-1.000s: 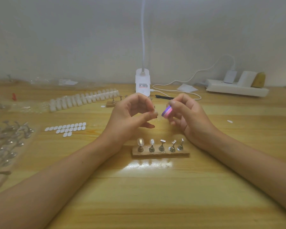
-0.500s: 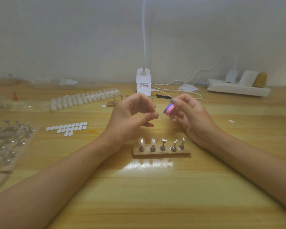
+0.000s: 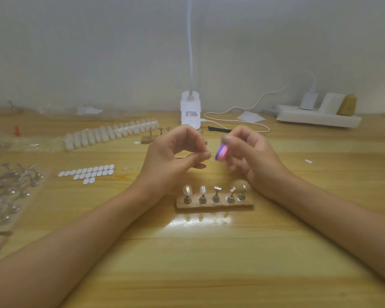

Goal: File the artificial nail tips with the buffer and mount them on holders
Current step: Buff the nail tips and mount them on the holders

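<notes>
Clear nail tip [image 3: 211,157] is being pinched in left hand [image 3: 171,156] above the table [image 3: 187,263]. Right hand [image 3: 251,156] is gripping pink-purple buffer [image 3: 221,153] just beside it. Holder stand [image 3: 215,205] is sitting below. Lamp base [image 3: 190,112] label is unreadable.

The right hand [image 3: 251,156] and the pink-and-purple buffer [image 3: 221,154] it pinches are blurred, so its finger placement is unclear. The nail tip [image 3: 211,157] pinched by the left hand [image 3: 171,156] is almost too faint to see. At 12 o'clock the lamp stem [image 3: 189,41] runs off the top edge, and the lamp base label [image 3: 191,114] is unreadable. At 9 o'clock the bag of metal holders [image 3: 5,192] is cut by the left edge. A second holder block [image 3: 150,138] is partly hidden behind the left hand.
</notes>
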A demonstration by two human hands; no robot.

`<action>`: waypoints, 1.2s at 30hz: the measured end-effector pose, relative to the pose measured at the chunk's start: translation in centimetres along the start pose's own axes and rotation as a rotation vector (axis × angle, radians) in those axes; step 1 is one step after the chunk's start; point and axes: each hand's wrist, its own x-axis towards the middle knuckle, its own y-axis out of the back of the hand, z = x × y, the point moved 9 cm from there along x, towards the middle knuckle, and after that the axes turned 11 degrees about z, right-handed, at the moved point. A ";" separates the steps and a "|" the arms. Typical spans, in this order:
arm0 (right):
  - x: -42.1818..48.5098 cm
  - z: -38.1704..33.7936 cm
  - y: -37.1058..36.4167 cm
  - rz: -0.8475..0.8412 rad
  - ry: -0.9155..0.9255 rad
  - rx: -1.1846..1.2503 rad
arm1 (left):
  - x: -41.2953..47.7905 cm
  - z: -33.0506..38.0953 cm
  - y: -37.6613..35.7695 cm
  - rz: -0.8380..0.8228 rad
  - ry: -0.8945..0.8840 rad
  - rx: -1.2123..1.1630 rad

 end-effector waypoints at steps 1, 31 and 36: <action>-0.2 0.1 -0.7 -0.060 0.013 -0.041 | 0.0 0.0 0.0 -0.002 -0.006 0.003; -0.2 0.2 -1.1 -0.086 0.020 -0.056 | -0.1 0.1 -0.6 -0.065 0.011 -0.030; 0.1 -0.1 -0.1 0.006 0.017 -0.016 | -0.2 0.0 -0.6 -0.056 0.020 -0.037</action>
